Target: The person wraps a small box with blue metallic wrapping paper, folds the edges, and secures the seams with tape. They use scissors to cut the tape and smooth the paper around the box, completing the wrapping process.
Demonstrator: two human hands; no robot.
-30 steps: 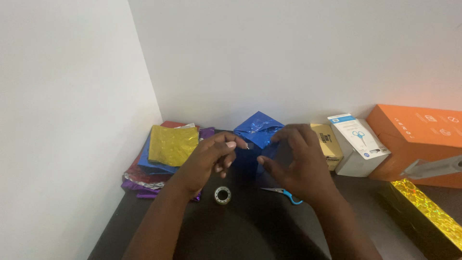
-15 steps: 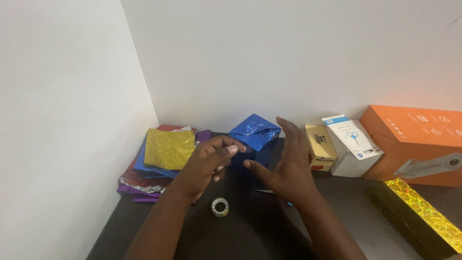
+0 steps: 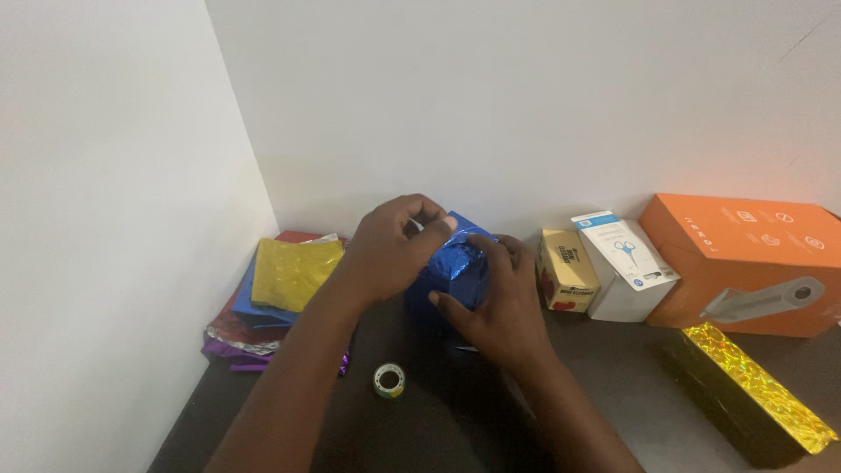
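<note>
Hemmed in w/ wall close behind blue foil box (image 3: 457, 267). Left blocked by foil sheet stack (image 3: 280, 285) in corner; right by yellow box (image 3: 565, 270), white box (image 3: 624, 267), orange box (image 3: 749, 263), gold foil box (image 3: 758, 394). Open counter (image 3: 438, 429) nr front, only tape roll (image 3: 389, 380) there.

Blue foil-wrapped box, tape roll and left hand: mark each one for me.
blue foil-wrapped box (image 3: 459, 267), head view, on its crinkled front face between the hands.
tape roll (image 3: 389, 380), head view, on its ring.
left hand (image 3: 392, 250), head view, on the back of the hand.
</note>
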